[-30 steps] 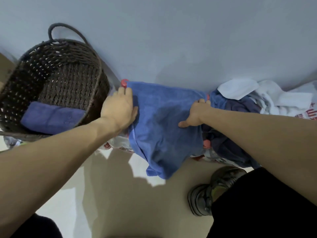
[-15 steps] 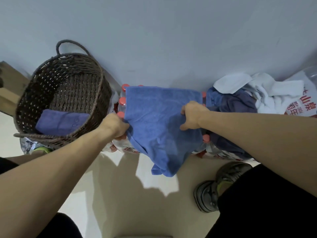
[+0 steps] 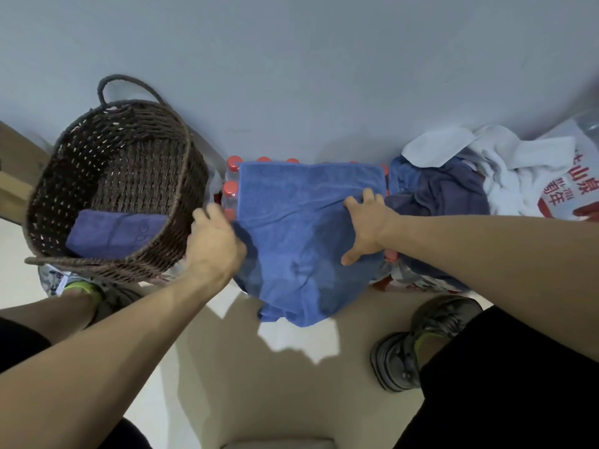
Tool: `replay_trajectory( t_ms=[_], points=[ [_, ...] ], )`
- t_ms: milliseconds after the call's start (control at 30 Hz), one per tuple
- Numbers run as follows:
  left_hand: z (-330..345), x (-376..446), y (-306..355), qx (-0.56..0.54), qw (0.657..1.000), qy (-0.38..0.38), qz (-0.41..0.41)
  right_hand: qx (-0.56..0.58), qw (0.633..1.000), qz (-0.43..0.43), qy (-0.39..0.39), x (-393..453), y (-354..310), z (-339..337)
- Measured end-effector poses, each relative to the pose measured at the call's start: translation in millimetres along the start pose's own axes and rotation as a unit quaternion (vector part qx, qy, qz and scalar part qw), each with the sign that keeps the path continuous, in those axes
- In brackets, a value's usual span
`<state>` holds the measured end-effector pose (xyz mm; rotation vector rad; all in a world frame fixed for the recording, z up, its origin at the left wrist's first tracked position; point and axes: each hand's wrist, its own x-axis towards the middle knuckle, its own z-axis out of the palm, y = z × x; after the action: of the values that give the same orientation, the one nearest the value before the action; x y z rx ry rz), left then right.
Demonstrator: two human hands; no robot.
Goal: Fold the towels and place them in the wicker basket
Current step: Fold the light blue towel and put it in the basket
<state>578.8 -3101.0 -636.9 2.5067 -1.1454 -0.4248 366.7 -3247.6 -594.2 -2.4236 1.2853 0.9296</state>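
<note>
Right hand (image 3: 364, 226) presses flat on blue towel (image 3: 304, 234); left hand (image 3: 215, 244) grips its edge, fingers hidden.

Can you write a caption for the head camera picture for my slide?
Two hands, left hand and right hand, spread a blue towel over red-capped bottles beside a wicker basket holding one folded towel.

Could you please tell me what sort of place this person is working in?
Probably a home or storage corner, not a workshop. A wicker basket stands against a plain wall on a pale floor; the blue towel lies spread over shrink-wrapped, red-capped water bottles, beside a heap of laundry.
</note>
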Motion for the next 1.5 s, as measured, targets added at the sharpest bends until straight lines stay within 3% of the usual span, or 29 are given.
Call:
replay_trajectory(
  t_ms=[67, 167, 267, 667, 767, 867, 933, 1033, 1067, 1133, 1233, 1367, 1500],
  points=[
    [8.4, 1.6, 18.4, 0.017, 0.993, 0.022, 0.113, 0.034, 0.999, 0.009, 0.004, 0.9, 0.5, -5.5],
    [24.4, 20.2, 41.5, 0.010, 0.977, -0.049, 0.208, 0.077, 0.996, 0.010, 0.045, 6.6, 1.7, -9.8],
    [45.7, 45.7, 46.3, 0.039, 0.973, -0.133, 0.185, 0.101, 0.993, -0.002, 0.062, 13.4, 1.5, -3.4],
    [42.6, 67.6, 39.8, 0.081, 0.979, -0.078, 0.168, 0.087, 0.996, 0.007, 0.009, 41.8, 15.2, -8.4],
    [48.9, 41.5, 62.0, 0.077, 0.970, -0.039, 0.227, 0.131, 0.989, 0.001, 0.070, 33.3, 20.5, -6.2],
    [73.2, 9.0, 88.5, 0.058, 0.937, -0.067, 0.338, 0.205, 0.961, 0.021, 0.183, 18.2, 25.0, -3.7],
    [91.1, -4.5, 100.0, 0.059, 0.919, -0.105, 0.375, 0.220, 0.963, 0.069, 0.138, 7.4, 27.5, 1.0],
    [110.0, -7.8, 100.0, 0.087, 0.909, -0.123, 0.388, 0.216, 0.967, 0.127, -0.055, -14.8, 31.0, 25.4],
    [113.3, -6.7, 98.7, 0.093, 0.909, -0.120, 0.388, 0.227, 0.959, 0.143, -0.088, -21.5, 32.8, 37.6],
    [115.7, -5.4, 98.2, 0.103, 0.907, -0.119, 0.390, 0.350, 0.913, 0.185, -0.094, -33.3, 32.1, 63.0],
    [115.8, -5.4, 99.2, 0.111, 0.906, -0.125, 0.389, 0.500, 0.828, 0.253, 0.018, -37.1, 19.7, 100.1],
    [115.3, -6.1, 98.4, 0.108, 0.906, -0.125, 0.391, 0.674, 0.697, 0.243, 0.024, -32.4, -18.3, 137.0],
    [116.4, -5.3, 96.7, 0.111, 0.903, -0.126, 0.395, 0.791, 0.548, 0.259, 0.087, -23.6, -34.8, 152.0]
  ],
)
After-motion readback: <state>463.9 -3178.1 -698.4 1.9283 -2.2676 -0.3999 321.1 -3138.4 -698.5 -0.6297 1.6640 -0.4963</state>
